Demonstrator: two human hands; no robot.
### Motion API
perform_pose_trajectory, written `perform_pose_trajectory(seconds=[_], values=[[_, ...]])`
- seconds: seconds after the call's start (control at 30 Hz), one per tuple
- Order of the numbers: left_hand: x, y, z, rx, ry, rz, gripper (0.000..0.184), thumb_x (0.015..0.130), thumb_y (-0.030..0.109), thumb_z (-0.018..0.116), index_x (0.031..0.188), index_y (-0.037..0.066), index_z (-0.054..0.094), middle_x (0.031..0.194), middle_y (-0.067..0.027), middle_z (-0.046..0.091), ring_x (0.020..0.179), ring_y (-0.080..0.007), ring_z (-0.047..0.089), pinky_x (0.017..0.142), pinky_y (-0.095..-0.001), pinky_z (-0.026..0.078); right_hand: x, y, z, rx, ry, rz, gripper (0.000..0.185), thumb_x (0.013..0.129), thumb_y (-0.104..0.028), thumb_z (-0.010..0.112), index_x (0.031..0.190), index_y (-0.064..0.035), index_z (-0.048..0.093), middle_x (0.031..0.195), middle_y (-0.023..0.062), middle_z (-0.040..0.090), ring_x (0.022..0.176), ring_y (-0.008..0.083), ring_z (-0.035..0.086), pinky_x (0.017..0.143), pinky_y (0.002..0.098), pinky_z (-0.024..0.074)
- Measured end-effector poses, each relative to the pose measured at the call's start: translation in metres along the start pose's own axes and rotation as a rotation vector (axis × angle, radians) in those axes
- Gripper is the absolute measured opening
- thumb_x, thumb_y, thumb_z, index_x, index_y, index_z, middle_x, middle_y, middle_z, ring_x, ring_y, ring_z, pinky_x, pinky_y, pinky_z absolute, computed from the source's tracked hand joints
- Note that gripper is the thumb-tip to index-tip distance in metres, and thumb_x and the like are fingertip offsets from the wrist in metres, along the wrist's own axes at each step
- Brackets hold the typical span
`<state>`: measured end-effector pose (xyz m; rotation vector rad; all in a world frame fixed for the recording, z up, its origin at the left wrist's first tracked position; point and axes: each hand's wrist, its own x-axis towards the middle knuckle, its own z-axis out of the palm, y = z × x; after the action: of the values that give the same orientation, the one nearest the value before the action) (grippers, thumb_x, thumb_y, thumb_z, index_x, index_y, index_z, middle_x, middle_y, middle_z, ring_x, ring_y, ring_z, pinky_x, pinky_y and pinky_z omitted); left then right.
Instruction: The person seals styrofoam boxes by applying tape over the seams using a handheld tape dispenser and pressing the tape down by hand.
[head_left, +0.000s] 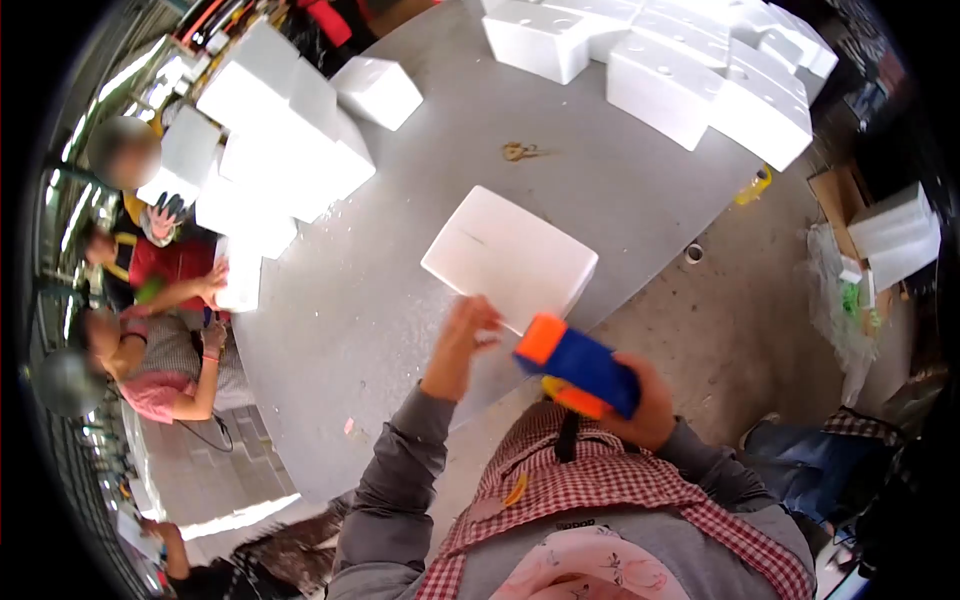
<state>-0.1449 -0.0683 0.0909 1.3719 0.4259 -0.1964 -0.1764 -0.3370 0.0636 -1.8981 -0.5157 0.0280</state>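
Gray table [440, 120] — blue, orange-ended tool [592, 372]

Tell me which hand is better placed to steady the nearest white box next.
Probably the left hand: its fingers are beside the white box and appear to hold nothing, while the right hand grips the blue-and-orange tool.

Just one head cam, facing forward and down. It's close above the bare left hand [463, 338], flat grey tabletop [450, 135] beyond.
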Motion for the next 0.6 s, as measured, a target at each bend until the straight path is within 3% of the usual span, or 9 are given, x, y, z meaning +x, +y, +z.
perform_pose_trajectory(seconds=[0.07,0.13,0.23,0.27,0.37,0.43,0.47,0.53,0.6], values=[[-0.008,0.011,0.016,-0.263,-0.297,-0.347,0.046,0.092,0.047,0.043,0.116,0.009,0.050,0.111,-0.0042,0.055,0.103,-0.0175,0.052,0.090,-0.0379,0.042,0.015,-0.010,-0.015,-0.089,0.003,-0.021,0.065,0.064,-0.009,0.071,0.121,-0.0029,0.042,0.105,0.0185,0.053,0.091,0.0288,0.056,0.079,0.0363,0.0462],[-0.007,0.033,0.031,-0.358,-0.304,-0.370,0.048,0.092,0.045,0.044,0.125,0.009,0.046,0.122,-0.0049,0.052,0.110,-0.0186,0.050,0.093,-0.0393,0.040,0.032,-0.016,-0.017,-0.172,0.013,-0.198,0.065,0.062,-0.004,0.068,0.121,-0.0036,0.040,0.106,0.0202,0.051,0.090,0.0310,0.056,0.078,0.0356,0.0462],[0.010,0.036,0.015,-0.496,-0.439,-0.394,0.050,0.092,0.041,0.047,0.130,0.009,0.042,0.128,-0.0055,0.049,0.115,-0.0185,0.047,0.094,-0.0389,0.040,0.049,-0.029,-0.015,-0.238,0.019,-0.197,0.068,0.060,-0.002,0.069,0.122,-0.0052,0.040,0.109,0.0205,0.049,0.093,0.0334,0.055,0.076,0.0354,0.0468],[0.015,0.040,0.013,-0.495,-0.450,-0.397,0.050,0.092,0.041,0.047,0.130,0.009,0.042,0.128,-0.0055,0.049,0.115,-0.0185,0.047,0.094,-0.0389,0.040,0.057,-0.036,-0.014,-0.293,0.025,-0.230,0.069,0.060,-0.002,0.068,0.123,-0.0061,0.040,0.109,0.0203,0.049,0.094,0.0338,0.054,0.075,0.0355,0.0472],[0.043,0.046,-0.002,-0.693,-0.474,-0.371,0.023,0.092,0.028,0.050,0.105,0.011,0.055,0.102,0.0003,0.057,0.100,-0.0117,0.052,0.087,-0.0307,0.042,0.081,-0.052,-0.001,-0.290,0.101,-0.235,0.068,0.059,-0.001,0.068,0.122,-0.0064,0.043,0.110,0.0201,0.048,0.094,0.0344,0.054,0.074,0.0367,0.0481],[0.087,0.036,-0.034,-0.015,-0.341,0.188,0.025,0.092,0.028,0.051,0.098,0.006,0.059,0.091,-0.0023,0.059,0.086,-0.0134,0.055,0.081,-0.0293,0.045,0.101,-0.072,0.004,-0.355,0.129,-0.169,0.068,0.057,-0.001,0.071,0.121,-0.0053,0.046,0.111,0.0198,0.049,0.093,0.0349,0.055,0.076,0.0370,0.0479],[0.096,0.064,-0.037,-0.178,-0.231,0.212,0.020,0.091,0.018,0.051,0.078,0.004,0.058,0.072,0.0014,0.055,0.071,-0.0094,0.051,0.071,-0.0231,0.043,0.109,-0.077,0.007,-0.402,0.157,-0.107,0.069,0.054,-0.001,0.074,0.119,-0.0042,0.050,0.111,0.0194,0.049,0.091,0.0355,0.055,0.078,0.0374,0.0477],[0.167,0.069,-0.100,0.315,-0.065,0.465,0.014,0.086,0.010,0.050,0.075,0.004,0.057,0.069,0.0001,0.053,0.068,-0.0085,0.050,0.063,-0.0243,0.041,0.114,-0.076,0.004,-0.467,0.196,-0.040,0.069,0.054,0.002,0.069,0.120,-0.0049,0.051,0.113,0.0188,0.048,0.092,0.0344,0.055,0.078,0.0372,0.0476],[0.214,0.028,-0.127,0.412,-0.051,0.367,0.018,0.085,0.014,0.053,0.071,0.003,0.054,0.068,-0.0009,0.054,0.068,-0.0103,0.050,0.062,-0.0258,0.041,0.118,-0.081,-0.005,-0.553,0.020,-0.042,0.068,0.055,0.002,0.067,0.121,-0.0075,0.051,0.112,0.0182,0.047,0.092,0.0340,0.055,0.077,0.0371,0.0479]])
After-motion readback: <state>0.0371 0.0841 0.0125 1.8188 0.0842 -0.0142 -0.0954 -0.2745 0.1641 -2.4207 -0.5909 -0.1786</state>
